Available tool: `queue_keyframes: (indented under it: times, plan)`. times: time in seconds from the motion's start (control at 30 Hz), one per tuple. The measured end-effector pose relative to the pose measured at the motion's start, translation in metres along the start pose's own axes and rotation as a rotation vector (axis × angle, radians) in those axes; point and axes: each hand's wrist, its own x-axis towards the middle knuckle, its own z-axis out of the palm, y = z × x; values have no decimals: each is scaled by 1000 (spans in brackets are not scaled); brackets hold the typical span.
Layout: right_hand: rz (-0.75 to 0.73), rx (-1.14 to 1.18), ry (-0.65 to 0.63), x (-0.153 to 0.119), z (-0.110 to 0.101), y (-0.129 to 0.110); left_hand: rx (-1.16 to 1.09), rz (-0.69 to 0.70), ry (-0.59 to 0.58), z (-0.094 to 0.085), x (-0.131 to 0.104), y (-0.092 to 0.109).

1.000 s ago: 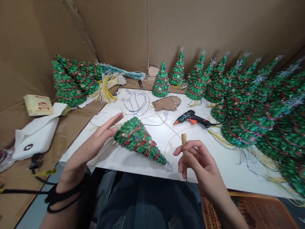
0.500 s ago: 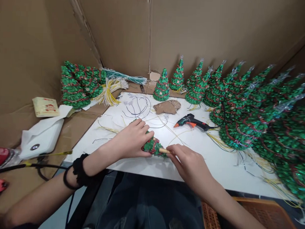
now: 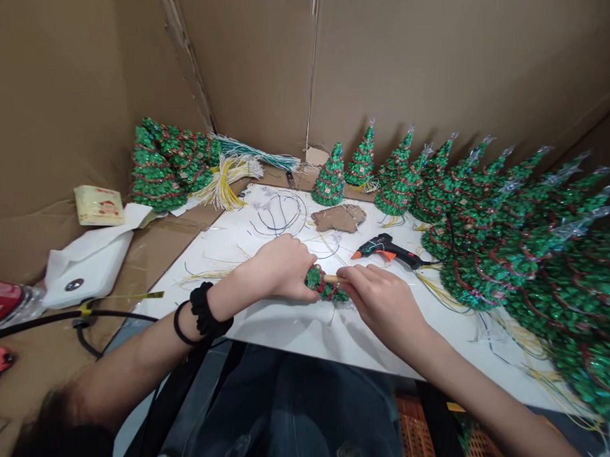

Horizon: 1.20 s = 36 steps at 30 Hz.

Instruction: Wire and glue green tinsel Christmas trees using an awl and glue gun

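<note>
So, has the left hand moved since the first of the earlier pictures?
Yes. Judged against the glue gun, the left hand has moved to the right, nearer to it, and now holds a small tree.

Left fingers (image 3: 303,255) and right fingers (image 3: 353,277) curled, close together

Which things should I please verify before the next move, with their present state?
1. Small green tree held by the left hand: ok.
2. Tan handle in the right hand: ok.
3. What lies at the handle's covered end: cannot tell, the right hand hides it.
4. Glue gun out of both hands: ok, lying on the white board.
5. Board free of loose wires: not ok.
</note>
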Motion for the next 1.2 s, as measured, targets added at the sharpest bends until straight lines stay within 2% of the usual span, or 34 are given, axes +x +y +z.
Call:
queue_keyframes:
  times: [0.2, 0.3, 0.37, 0.4, 0.43, 0.5, 0.57, 0.67, 0.77, 0.87, 1.03, 1.2]
  plan:
    - [31, 97, -111, 10, 4, 11, -8, 31, -8, -2, 4, -3]
    - [29, 134, -129, 13, 5, 16, -49, 104, 148, -7, -4, -6]
    - [10, 154, -126, 14, 5, 17, -98, 73, 274, -8, -14, -11]
    - [5, 158, -119, 14, 4, 17, -135, 34, 297, -7, -19, -15]
    - [5, 163, -112, 13, 3, 18, -191, -9, 310, -3, -23, -19]
    - [15, 174, -102, 12, 0, 17, -384, -11, 317, 7, -30, -27]
    - [21, 193, -106, 10, 0, 17, -584, -18, 379, 19, -32, -32]
    - [18, 225, -127, 9, 0, 16, -823, -99, 479, 32, -28, -35]
    - [15, 236, -150, 10, 1, 16, -1027, -206, 417, 33, -23, -34]
    - [34, 220, -172, 11, 1, 16, -1175, -245, 331, 30, -20, -33]
    - [66, 183, -223, 13, -1, 13, -1321, -215, 338, 35, -15, -35]
    - [56, 125, -245, 11, -3, 11, -1325, -237, 358, 39, -11, -34]
